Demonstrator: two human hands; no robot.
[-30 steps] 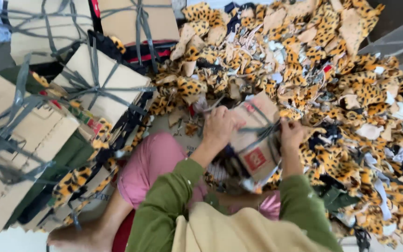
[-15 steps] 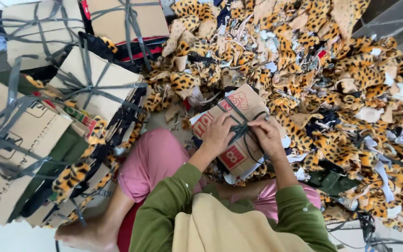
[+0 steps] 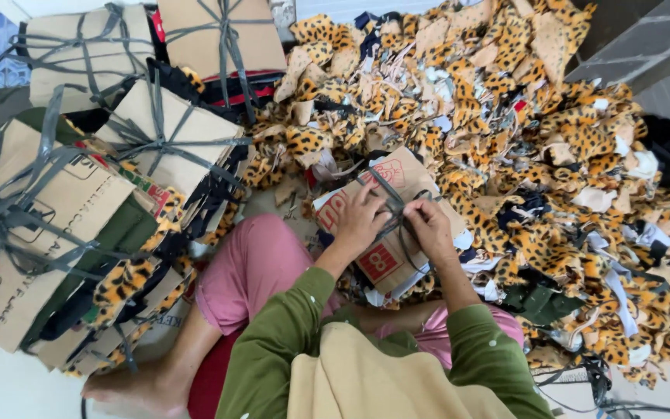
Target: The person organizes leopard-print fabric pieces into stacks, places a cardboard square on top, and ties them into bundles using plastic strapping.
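Head view, we see the left hand (image 3: 360, 219) and right hand (image 3: 430, 230) on the cardboard-faced bundle (image 3: 385, 221) over the lap, both grips closed on its grey strap (image 3: 391, 203); leopard-print scraps (image 3: 505, 140) heaped beyond; tied bundles (image 3: 79, 202) at left

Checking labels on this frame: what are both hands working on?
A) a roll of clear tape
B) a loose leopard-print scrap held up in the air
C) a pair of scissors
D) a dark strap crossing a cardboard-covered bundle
D: the left hand and right hand both pinch the dark strap where it crosses on the cardboard-covered bundle over the lap; no scissors or tape roll show.
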